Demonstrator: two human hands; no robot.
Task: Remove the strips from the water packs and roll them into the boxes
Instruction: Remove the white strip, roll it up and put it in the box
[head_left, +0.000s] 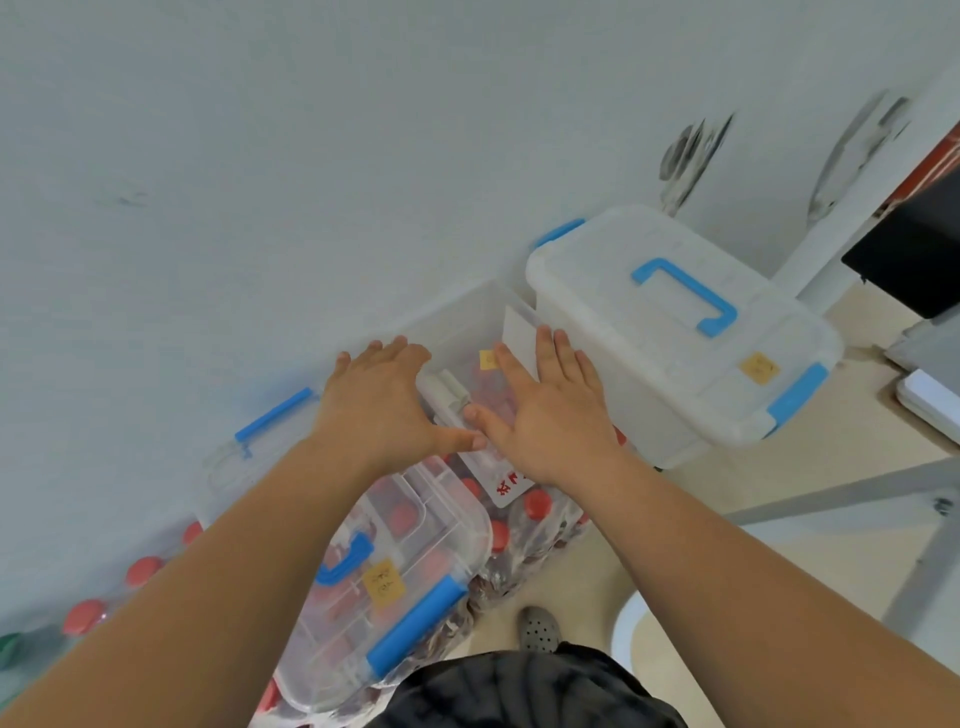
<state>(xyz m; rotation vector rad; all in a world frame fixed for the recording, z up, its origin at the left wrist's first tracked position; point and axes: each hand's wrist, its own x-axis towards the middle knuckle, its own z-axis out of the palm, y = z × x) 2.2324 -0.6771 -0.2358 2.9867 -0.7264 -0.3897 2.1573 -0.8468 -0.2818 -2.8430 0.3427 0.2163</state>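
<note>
Here, both hands reach into an open clear box (467, 322) set against the wall: the left hand (382, 402) spread, the right hand (553, 415) flat with fingers extended, neither clearly pinching. Between them lies what appears, through motion blur, to be a rolled strip (444, 389). Beneath the box, red-capped water packs (524, 525) show. Unheld, the roll could spring loose.
</note>
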